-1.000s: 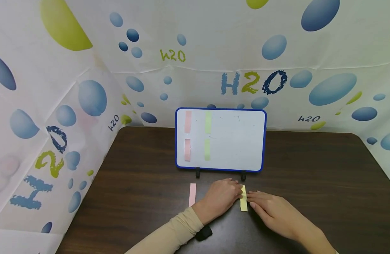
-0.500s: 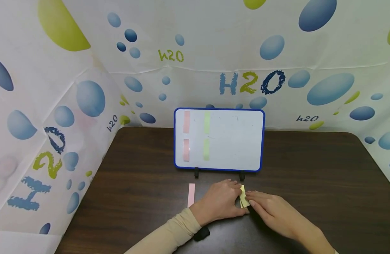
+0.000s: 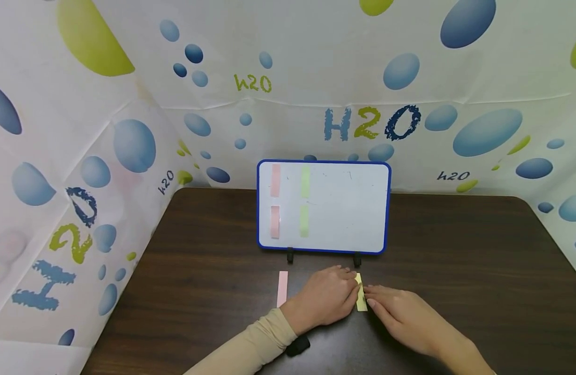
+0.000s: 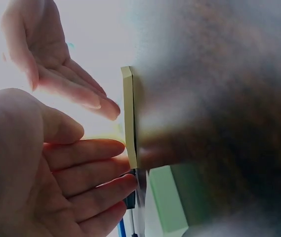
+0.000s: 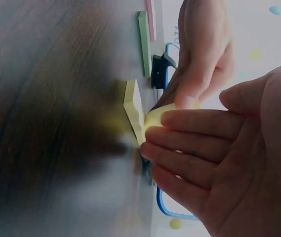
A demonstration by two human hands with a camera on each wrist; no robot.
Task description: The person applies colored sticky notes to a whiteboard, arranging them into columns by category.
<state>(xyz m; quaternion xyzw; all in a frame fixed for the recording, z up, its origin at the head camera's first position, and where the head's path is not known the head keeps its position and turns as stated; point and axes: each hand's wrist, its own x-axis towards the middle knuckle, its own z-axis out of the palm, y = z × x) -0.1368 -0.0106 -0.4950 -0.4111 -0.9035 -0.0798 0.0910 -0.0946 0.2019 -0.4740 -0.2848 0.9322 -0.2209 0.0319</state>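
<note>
A narrow yellow sticky-note pad (image 3: pixel 361 302) lies on the dark table between my two hands. From the left, my left hand (image 3: pixel 324 295) reaches over it. In the right wrist view, a yellow sheet (image 5: pixel 156 116) stands lifted away from the pad (image 5: pixel 133 106), its far end pinched at the left thumb. My right hand (image 3: pixel 407 315) rests at the pad's right side, fingers straight and together, their tips at its edge. A green pad (image 4: pixel 167 200) shows in the left wrist view; my left hand hides it in the head view. A pink pad (image 3: pixel 282 287) lies further left.
A blue-framed whiteboard (image 3: pixel 344 208) stands behind the hands on black feet (image 3: pixel 357 260). Two pink strips (image 3: pixel 275 179) and two green strips (image 3: pixel 304 221) stick to its left half. Below the left wrist is a black object (image 3: pixel 298 346). Patterned cloth (image 3: pixel 288 62) hangs behind the table.
A half second ago the left thumb was out at the pad's near end, where the yellow layers were fanned apart. Now the thumb is back by the fingers. The right hand has barely moved.
</note>
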